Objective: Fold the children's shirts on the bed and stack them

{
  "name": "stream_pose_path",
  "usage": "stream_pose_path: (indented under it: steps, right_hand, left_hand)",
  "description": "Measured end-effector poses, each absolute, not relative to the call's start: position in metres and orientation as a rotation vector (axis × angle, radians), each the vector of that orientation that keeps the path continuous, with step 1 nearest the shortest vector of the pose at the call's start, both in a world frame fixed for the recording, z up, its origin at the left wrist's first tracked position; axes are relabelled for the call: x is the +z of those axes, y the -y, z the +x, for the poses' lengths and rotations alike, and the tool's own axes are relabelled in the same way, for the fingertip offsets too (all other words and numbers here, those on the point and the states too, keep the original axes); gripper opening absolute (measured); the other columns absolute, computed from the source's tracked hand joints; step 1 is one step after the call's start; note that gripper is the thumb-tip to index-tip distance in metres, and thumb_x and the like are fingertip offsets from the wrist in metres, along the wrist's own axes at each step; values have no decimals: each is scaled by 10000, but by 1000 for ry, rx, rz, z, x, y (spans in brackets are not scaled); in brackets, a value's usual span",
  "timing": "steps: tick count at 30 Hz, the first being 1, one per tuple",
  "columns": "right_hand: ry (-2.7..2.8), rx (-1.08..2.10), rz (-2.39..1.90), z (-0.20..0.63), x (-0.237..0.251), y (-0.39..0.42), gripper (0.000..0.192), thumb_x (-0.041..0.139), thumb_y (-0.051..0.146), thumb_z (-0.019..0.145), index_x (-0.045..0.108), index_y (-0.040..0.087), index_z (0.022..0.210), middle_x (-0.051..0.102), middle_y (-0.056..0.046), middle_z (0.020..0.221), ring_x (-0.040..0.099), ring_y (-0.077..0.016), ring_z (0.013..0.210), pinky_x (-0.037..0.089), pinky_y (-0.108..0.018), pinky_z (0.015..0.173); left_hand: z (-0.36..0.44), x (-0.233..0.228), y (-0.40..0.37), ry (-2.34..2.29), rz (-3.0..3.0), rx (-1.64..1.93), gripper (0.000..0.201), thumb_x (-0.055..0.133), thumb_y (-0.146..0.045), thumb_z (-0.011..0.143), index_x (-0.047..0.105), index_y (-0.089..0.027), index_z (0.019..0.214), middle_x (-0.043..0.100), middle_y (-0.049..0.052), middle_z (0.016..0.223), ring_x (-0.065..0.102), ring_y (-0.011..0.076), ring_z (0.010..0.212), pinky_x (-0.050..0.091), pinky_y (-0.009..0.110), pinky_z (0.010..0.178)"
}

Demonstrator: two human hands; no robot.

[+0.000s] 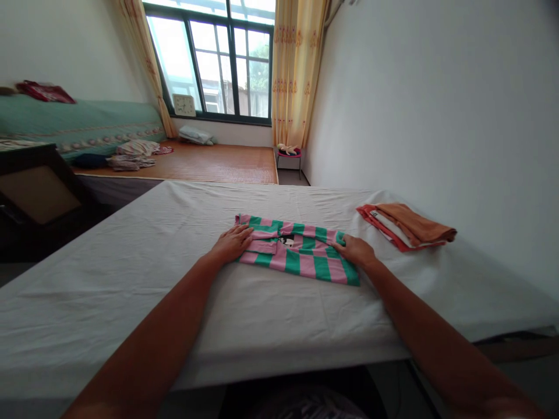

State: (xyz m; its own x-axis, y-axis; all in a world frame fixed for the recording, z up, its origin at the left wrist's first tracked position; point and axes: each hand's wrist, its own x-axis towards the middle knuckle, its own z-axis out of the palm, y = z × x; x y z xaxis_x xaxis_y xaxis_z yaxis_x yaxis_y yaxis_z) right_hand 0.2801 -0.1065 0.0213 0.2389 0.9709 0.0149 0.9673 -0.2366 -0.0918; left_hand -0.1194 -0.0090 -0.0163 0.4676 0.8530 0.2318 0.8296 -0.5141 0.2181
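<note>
A pink-and-green checked shirt (308, 265) lies partly folded on the white sheet (297, 323), a flap turned over on its left part and a small black-and-white print near its middle. My left hand (233, 241) rests flat on the shirt's left end, fingers stretched out together. At the opposite end, my right hand (356, 251) has its thumb and fingers closed on the shirt's right edge. Part of the cloth under each hand is hidden.
Folded orange, white and brown clothes (406, 227) lie to the right, near the wall. Beyond the sheeted surface is a bed with a brown mat (222, 163), with loose clothes (133, 157) on it. A dark cabinet (41, 192) stands at left.
</note>
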Motion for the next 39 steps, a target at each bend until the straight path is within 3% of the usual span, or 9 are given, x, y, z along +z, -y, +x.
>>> stream_pose_path:
  steps: [6,12,16,19,22,25,30,34,39]
  right_hand:
    - [1814,96,-2182,268,30,91,311,486,439,854,597,174,975,695,-109,895,641,-241,842,432,-297,690]
    - [1536,857,-1452,204,62,64,262,571,417,771,554,175,871,613,2,731,576,-150,655,469,-248,582]
    - [1403,1051,-1249,131,74,35,193,617,337,750,534,181,828,546,40,637,520,-107,549,454,-212,495]
    - [1398,1165,-1242,84,80,21,200,610,347,797,526,184,877,593,13,691,554,-108,551,483,-216,485]
    - [1472,1309,-1216,63,85,17,304,568,426,862,514,179,1030,664,-76,946,643,-129,653,537,-247,547]
    - [1560,1149,-1222,67,84,18,320,481,413,921,486,192,1152,632,-116,1168,675,-144,794,547,-254,602]
    - [1978,632,-1259,86,56,35,323,413,376,953,556,214,1194,671,-81,1151,639,-197,1007,507,-379,875]
    - [2530,280,-1139,92,25,64,519,426,480,935,465,225,1386,498,-85,1419,400,-256,1339,288,-469,1105]
    - [2687,192,-1164,105,7,79,636,294,578,952,306,239,1491,305,-52,1543,247,-235,1424,143,-449,1166]
  left_hand:
    - [-124,-9,13,-1473,2599,617,420,416,-418,903,614,-259,1237,552,52,1367,486,237,1267,373,396,1069]
    - [-129,3,14,-1561,2434,838,334,455,-294,867,683,-238,1105,679,48,1166,609,221,1098,452,351,991]
    - [-137,9,10,-1643,2277,980,334,437,-299,880,701,-226,1071,708,55,1101,638,237,1035,479,358,946]
    - [-142,7,6,-1637,2137,1090,317,438,-321,889,706,-240,1039,729,34,1041,652,218,1001,492,335,914]
    - [-149,5,0,-1612,1960,1232,352,413,-336,908,675,-193,1095,729,61,1027,660,202,978,500,328,896]
    - [-152,8,-2,-1608,1840,1380,384,384,-344,928,641,-158,1144,719,91,1040,656,207,992,505,345,890]
    - [-137,22,13,-1532,2111,1336,369,369,-347,947,662,-193,1111,692,72,1119,622,209,1062,477,347,952]
    - [-118,12,23,-1272,2567,894,400,345,-354,960,610,-224,1231,617,44,1284,506,193,1246,351,355,1095]
    - [-116,-15,14,-1411,2657,555,468,308,-442,971,503,-267,1359,472,22,1447,356,188,1375,234,379,1155]
